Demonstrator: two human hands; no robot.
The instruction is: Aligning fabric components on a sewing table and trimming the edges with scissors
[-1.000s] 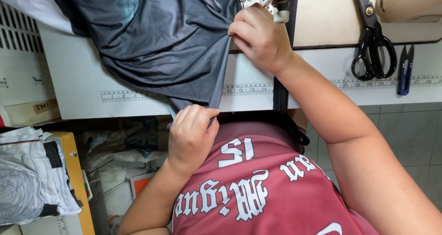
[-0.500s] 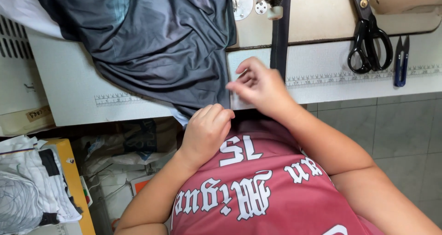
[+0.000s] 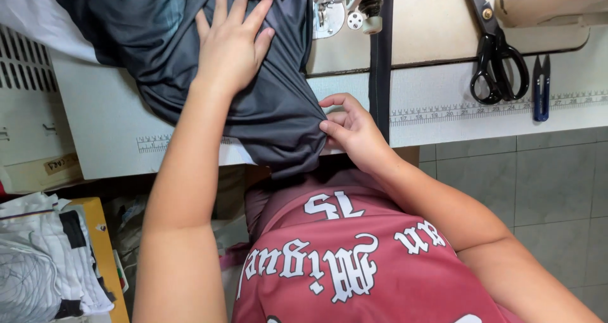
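A dark grey garment (image 3: 158, 38) lies spread over the white sewing table (image 3: 95, 126) and hangs over its front edge. My left hand (image 3: 231, 41) rests flat on the fabric with fingers apart, left of the sewing machine's presser foot (image 3: 345, 9). My right hand (image 3: 351, 130) pinches the garment's right edge near the table's front edge. A black strap (image 3: 381, 76) runs down from the machine just right of that hand.
Black scissors (image 3: 497, 57) and small blue thread snips (image 3: 540, 88) lie on the table at the right. A measuring tape strip (image 3: 481, 111) runs along the table front. Folded white and black cloth (image 3: 44, 259) is stacked at lower left. Grey tiled floor (image 3: 551, 196) shows at right.
My left hand rose from the table's front edge and now lies flat on the fabric by the machine. My right hand came down from the presser foot to the garment's edge.
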